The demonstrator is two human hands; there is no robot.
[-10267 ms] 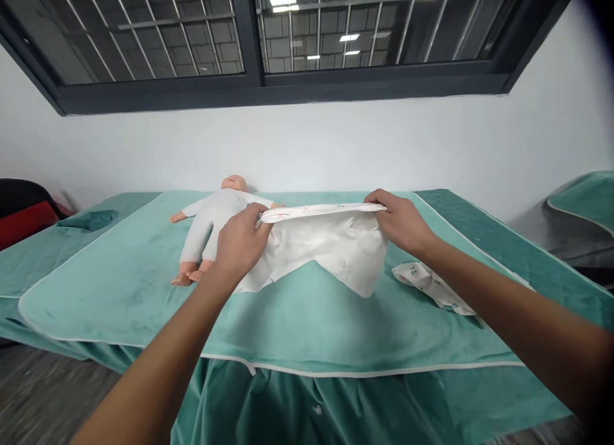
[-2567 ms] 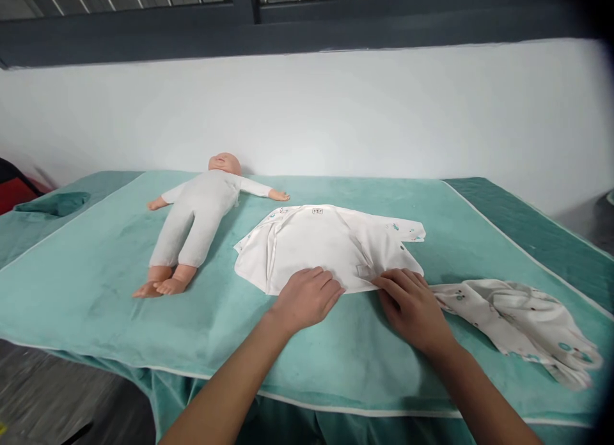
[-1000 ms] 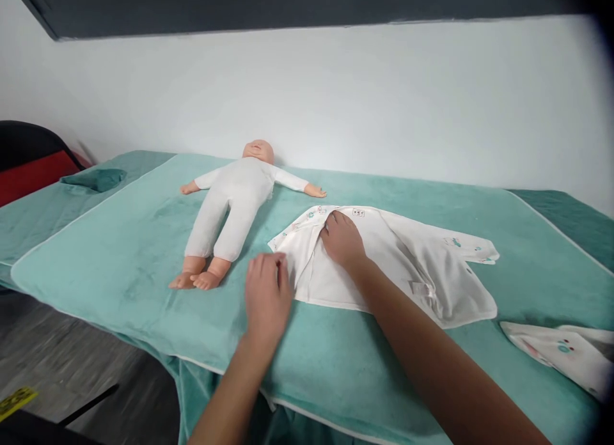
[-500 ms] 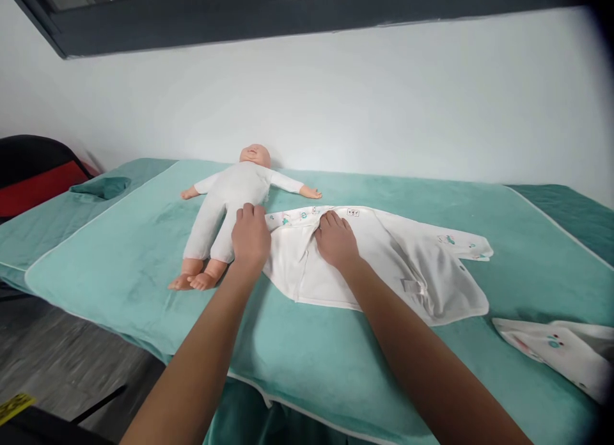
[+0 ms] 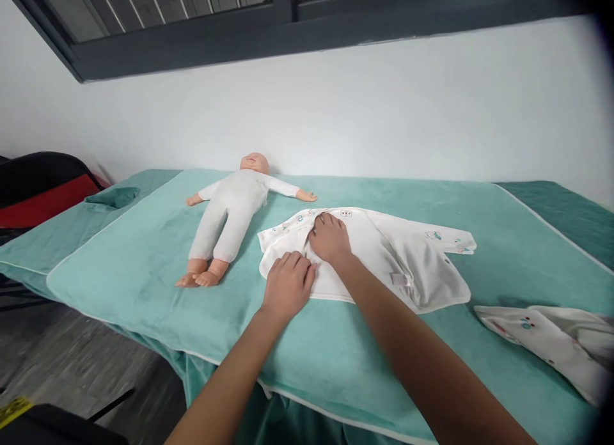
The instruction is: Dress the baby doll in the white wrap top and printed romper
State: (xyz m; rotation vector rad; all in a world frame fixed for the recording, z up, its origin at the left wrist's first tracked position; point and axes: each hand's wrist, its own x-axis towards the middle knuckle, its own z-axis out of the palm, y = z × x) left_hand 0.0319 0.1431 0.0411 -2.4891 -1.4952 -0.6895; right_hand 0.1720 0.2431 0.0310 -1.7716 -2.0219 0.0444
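A white baby shirt (image 5: 369, 253) with small printed figures on its sleeves lies spread on the green cloth, one sleeve stretched out to the right. My right hand (image 5: 330, 237) is closed on the shirt near its upper edge, fingers curled into the fabric. Lower and to the left, my left hand (image 5: 288, 285) has bent fingers closed on the shirt's front panel near the lower edge. Both sets of fingertips are partly hidden. To the left of the shirt, a baby doll (image 5: 235, 202) in a white cloth body lies on its back, arms spread, touched by neither hand.
The green padded cloth (image 5: 144, 259) covers the table. Another white printed garment (image 5: 551, 343) lies folded at the right edge. A black and red chair (image 5: 43, 189) stands at the left. Behind the table rises a white wall (image 5: 336, 119) below a dark window frame (image 5: 192, 52).
My left hand has left the shirt's left sleeve and come down and right onto the front panel. My right hand stays at the same part of the shirt. The view has shifted slightly.
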